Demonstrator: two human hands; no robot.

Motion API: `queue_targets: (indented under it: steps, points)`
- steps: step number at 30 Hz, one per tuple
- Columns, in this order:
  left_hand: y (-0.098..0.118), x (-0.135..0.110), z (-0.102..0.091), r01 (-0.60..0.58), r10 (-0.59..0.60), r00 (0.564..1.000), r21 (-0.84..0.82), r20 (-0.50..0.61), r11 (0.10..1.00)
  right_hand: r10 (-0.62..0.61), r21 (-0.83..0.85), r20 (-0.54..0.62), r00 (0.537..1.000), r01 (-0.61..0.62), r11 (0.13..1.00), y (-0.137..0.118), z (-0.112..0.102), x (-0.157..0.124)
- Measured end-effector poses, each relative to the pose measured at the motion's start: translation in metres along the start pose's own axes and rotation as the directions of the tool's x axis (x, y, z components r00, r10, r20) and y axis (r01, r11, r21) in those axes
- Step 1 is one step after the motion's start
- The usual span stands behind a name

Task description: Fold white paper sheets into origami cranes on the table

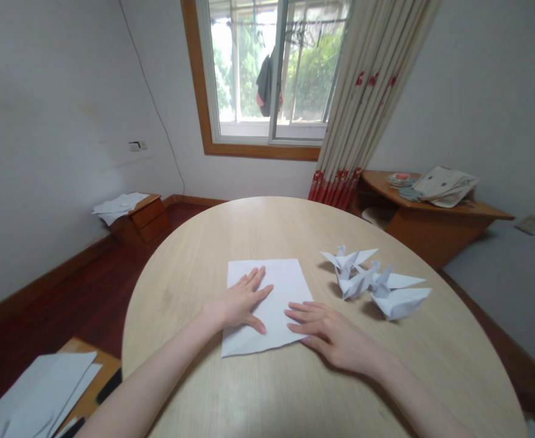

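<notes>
A white sheet of paper [283,283] lies flat on the round light-wood table [258,231]. My left hand [240,301] rests open on the sheet's left half, fingers stretched forward. My right hand [326,331] lies open at the sheet's lower right corner, its fingertips on the paper's edge. Neither hand holds anything. To the right of the sheet stand several folded white paper cranes [374,283], close together and apart from my hands.
A stack of white paper [39,392] sits on a low stand at the bottom left. A small wooden cabinet [142,219] with papers stands by the left wall. A wooden side desk [427,210] with a bag is at the right, beside a curtain [363,109].
</notes>
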State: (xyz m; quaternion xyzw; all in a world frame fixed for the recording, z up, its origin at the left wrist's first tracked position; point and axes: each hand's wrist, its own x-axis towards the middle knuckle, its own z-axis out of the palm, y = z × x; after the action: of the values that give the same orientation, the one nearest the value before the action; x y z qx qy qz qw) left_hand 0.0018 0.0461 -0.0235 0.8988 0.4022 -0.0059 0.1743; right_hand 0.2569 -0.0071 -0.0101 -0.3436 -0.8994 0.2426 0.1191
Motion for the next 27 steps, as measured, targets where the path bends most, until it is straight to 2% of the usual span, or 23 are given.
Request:
queue_targets:
  steps: [5,9,13,19,23,27]
  points:
    - [-0.010,0.000,0.003,0.021,-0.021,0.999,-0.002,-0.050,1.000,0.011,-0.036,0.063,0.998,-0.009,0.999,-0.009,-0.003,0.002]
    - [-0.011,-0.001,0.003,0.045,-0.046,0.998,-0.025,-0.051,0.999,0.001,-0.058,0.059,0.998,0.003,0.998,-0.012,-0.002,0.000]
    - [-0.003,-0.007,0.004,0.034,-0.036,0.998,-0.052,-0.052,0.998,-0.003,-0.075,0.057,0.998,0.008,0.997,-0.012,0.000,-0.002]
    - [0.021,-0.031,0.006,0.048,-0.056,0.994,-0.084,-0.093,0.995,0.002,-0.061,0.020,1.000,-0.001,0.998,-0.016,0.000,-0.002]
    - [0.030,-0.041,0.001,-0.024,0.011,0.992,-0.101,-0.122,0.995,-0.028,-0.020,-0.051,0.998,0.027,0.999,-0.014,0.001,-0.002]
    - [0.033,-0.040,-0.003,-0.103,0.077,0.985,-0.168,-0.155,0.980,-0.026,0.057,-0.072,0.997,0.030,0.998,-0.007,0.004,-0.001]
